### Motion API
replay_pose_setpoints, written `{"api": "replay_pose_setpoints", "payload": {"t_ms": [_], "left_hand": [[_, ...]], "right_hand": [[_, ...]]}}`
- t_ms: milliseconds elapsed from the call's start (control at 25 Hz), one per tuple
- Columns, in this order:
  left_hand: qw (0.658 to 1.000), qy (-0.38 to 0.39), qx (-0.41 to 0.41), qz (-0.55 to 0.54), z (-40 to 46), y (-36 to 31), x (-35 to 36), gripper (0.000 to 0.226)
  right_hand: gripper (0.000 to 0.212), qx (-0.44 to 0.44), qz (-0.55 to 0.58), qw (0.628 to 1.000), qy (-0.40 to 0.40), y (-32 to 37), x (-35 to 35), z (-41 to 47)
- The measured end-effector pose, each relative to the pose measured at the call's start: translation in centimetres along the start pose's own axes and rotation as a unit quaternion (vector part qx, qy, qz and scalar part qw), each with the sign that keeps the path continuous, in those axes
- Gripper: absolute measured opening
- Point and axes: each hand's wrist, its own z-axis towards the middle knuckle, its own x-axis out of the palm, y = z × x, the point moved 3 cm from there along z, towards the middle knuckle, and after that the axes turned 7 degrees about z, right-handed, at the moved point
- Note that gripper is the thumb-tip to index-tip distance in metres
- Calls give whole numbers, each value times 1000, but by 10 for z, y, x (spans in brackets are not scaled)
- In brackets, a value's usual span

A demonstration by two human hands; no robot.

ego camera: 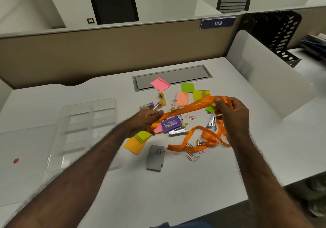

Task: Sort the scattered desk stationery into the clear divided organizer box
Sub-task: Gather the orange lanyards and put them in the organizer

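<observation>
An orange lanyard (190, 107) stretches between both my hands above the desk. My left hand (146, 120) pinches one end and my right hand (231, 115) grips the looped part; the rest of the strap trails on the desk with its metal clip (200, 142). Under it lie a purple case (170, 124), staplers (212, 121), coloured sticky notes (160, 84), small tubes (147, 105) and several paper clips (191, 155). The clear divided organizer box (88, 122) sits to the left, with nothing visible in its compartments.
A grey card holder (156, 157) lies near the front. A red dot (16, 160) marks the left of the desk. A cable hatch (176, 74) sits at the back, a white divider panel (264, 79) on the right and a beige partition (105, 51) behind.
</observation>
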Motion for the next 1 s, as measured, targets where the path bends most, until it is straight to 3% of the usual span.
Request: {"api": "replay_pose_setpoints", "payload": {"t_ms": [200,400,480,600,720,800,880,1000], "left_hand": [[978,145,-49,-141,-10,4,-7,43],[964,154,-40,-212,-15,-3,-19,37],[974,128,-25,-184,-15,-11,-22,39],[996,66,11,-53,-18,-33,-16,39],[996,28,80,26,-28,-68,3,31],[991,-8,119,63,-31,-86,16,25],[986,-39,133,94,-32,-97,26,27],[978,-75,122,151,-35,-99,30,35]], "right_hand": [[30,51,-8,998,-19,-26,-10,6],[33,102,-70,992,-28,-54,-25,15],[37,121,-146,982,-1,-65,-27,14],[37,44,-288,953,77,-60,-11,3],[59,-45,-232,941,242,-30,23,-25],[69,-46,-183,916,353,-9,45,-47],[64,-52,-150,905,394,1,60,-58],[45,-60,-119,917,377,5,67,-59]]}}
